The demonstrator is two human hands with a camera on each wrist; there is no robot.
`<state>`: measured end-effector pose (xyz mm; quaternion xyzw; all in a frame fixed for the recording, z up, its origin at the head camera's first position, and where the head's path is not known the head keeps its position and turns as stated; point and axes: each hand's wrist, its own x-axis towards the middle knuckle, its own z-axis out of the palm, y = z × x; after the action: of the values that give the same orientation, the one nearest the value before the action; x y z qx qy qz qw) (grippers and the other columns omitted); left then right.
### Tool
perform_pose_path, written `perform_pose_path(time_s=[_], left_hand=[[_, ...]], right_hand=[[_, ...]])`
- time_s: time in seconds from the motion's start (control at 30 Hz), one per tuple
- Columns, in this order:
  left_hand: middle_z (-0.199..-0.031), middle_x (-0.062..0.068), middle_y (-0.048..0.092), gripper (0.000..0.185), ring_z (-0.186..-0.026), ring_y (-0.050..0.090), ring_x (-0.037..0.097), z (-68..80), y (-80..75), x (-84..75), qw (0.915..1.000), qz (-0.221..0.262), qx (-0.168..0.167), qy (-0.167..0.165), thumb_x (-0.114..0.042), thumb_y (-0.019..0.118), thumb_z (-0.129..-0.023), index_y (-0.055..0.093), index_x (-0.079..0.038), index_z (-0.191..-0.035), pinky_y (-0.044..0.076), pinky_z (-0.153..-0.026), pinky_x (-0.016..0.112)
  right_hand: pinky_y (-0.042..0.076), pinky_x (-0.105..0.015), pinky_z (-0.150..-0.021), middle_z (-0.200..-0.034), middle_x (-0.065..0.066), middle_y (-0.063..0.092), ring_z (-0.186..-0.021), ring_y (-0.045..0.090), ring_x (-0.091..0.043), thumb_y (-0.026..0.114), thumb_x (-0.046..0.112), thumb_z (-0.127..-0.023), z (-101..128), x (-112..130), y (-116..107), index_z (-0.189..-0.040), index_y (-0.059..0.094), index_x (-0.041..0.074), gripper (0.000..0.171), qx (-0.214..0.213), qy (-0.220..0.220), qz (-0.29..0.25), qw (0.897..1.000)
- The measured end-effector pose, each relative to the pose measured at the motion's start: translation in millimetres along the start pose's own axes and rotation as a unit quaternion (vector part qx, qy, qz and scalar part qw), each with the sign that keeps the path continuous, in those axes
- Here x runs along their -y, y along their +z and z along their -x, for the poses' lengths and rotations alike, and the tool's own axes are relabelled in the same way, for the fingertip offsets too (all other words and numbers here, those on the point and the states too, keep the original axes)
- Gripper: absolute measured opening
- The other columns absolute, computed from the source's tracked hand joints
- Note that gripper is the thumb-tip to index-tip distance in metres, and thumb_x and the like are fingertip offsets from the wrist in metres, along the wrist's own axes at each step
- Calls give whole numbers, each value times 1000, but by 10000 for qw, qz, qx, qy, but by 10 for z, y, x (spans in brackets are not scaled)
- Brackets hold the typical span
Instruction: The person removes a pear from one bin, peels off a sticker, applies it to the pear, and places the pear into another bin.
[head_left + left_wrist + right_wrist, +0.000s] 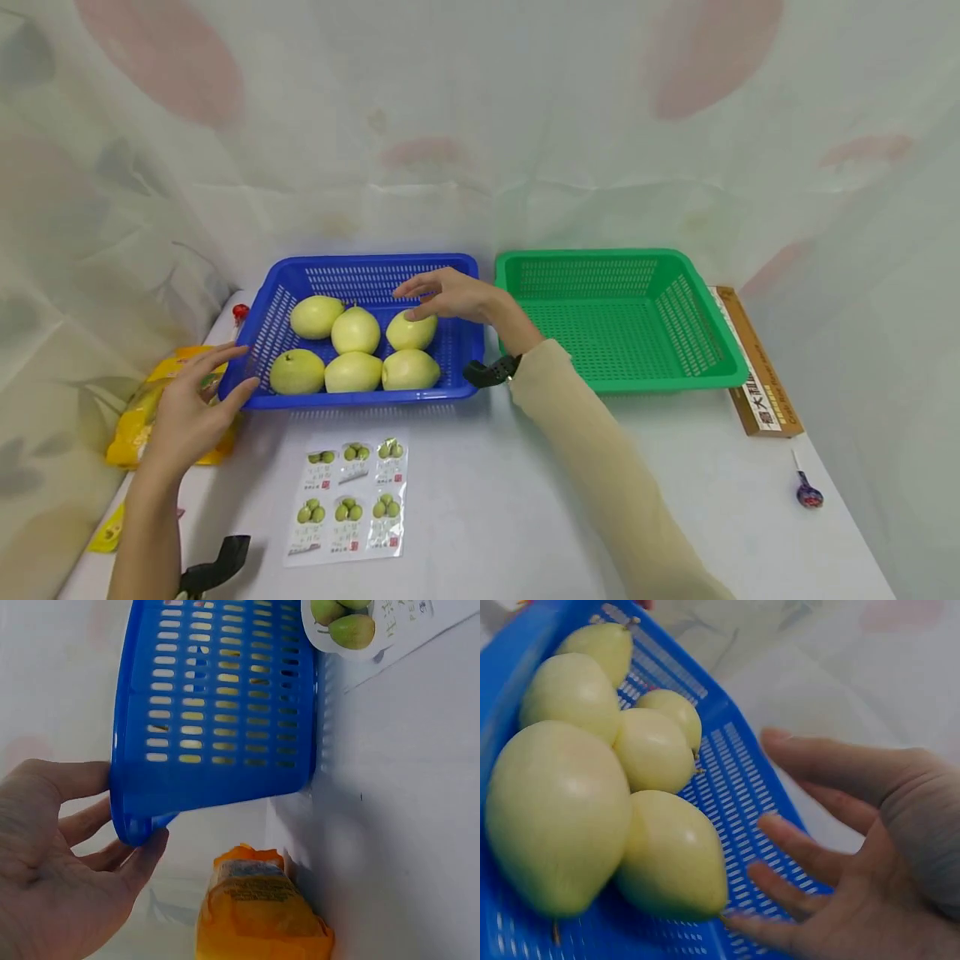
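Right hand [459, 297] was easily the closer one to the pear [411, 335] that counted, the right-hand one of the back row in the blue basket [345, 401]. From those fingers the pear lay just below and a bit toward the person. Its long axis ran at a slant, stem end pointing at the lowest fingertip in the right wrist view, and honestly I couldn't tell if anything was touching. The right fingers were loosely bent and spread pretty wide, nothing in them. Left hand [191, 408] was way off at the basket's near left corner, thumb and fingers bent round the rim, so it had hold of the basket, not fruit. The other five pears [356, 333] sat left of that one or in front of it, and the green basket [600, 333] was over to the right.
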<state>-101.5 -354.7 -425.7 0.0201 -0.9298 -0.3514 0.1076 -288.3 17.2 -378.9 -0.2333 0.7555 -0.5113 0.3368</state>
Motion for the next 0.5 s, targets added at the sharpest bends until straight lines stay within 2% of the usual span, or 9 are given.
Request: perform_pose_path(time_s=[0.07,0.13,0.17,0.23,0.37,0.5], left_hand=[[-164,25,48,56,-146,46,50,12,-11,39,9999,93,-40,-3,-23,73,-106,56,-9,-157,48,-123,35],[-163,23,49,57,-145,48,46,22,-13,60,9999,137,-71,-61,-26,74,-105,57,-11,-157,43,-112,6],[-162,23,50,58,-144,49,42,28,-13,67,9998,154,-90,-94,-27,74,-105,57,-11,-157,39,-104,-3],[-161,23,50,57,-143,51,32,34,-15,75,9996,201,-117,-140,-27,75,-104,57,-10,-157,37,-96,-9],[-160,22,51,57,-140,53,18,39,-14,77,9995,212,-156,-187,-27,75,-104,58,-11,-156,38,-97,-8],[-159,22,51,56,-139,53,14,44,-9,74,9994,206,-172,-210,-27,75,-104,59,-11,-156,38,-97,-8]], right_hand=[[33,-66,-133,-173,-7,45,-165,35,-31,77,17,-101,-89,5,24,-150,65,20,50,-68,399,-155,9991],[32,-72,-131,-175,-9,42,-166,33,-33,78,18,-101,-157,-2,48,-149,66,22,50,-200,756,-345,9963],[32,-72,-130,-175,-9,41,-167,32,-32,78,17,-101,-183,-7,64,-150,66,22,50,-240,904,-423,9947],[38,-71,-128,-176,-6,40,-168,29,-31,78,16,-101,-228,-21,106,-149,67,23,50,-314,1139,-571,9914],[49,-66,-121,-177,-5,36,-167,29,-33,78,11,-100,-271,-41,196,-150,66,18,52,-375,1397,-825,9860],[57,-60,-114,-177,-5,35,-162,36,-35,80,8,-97,-290,-71,268,-148,69,17,52,-462,1510,-1000,9824]])
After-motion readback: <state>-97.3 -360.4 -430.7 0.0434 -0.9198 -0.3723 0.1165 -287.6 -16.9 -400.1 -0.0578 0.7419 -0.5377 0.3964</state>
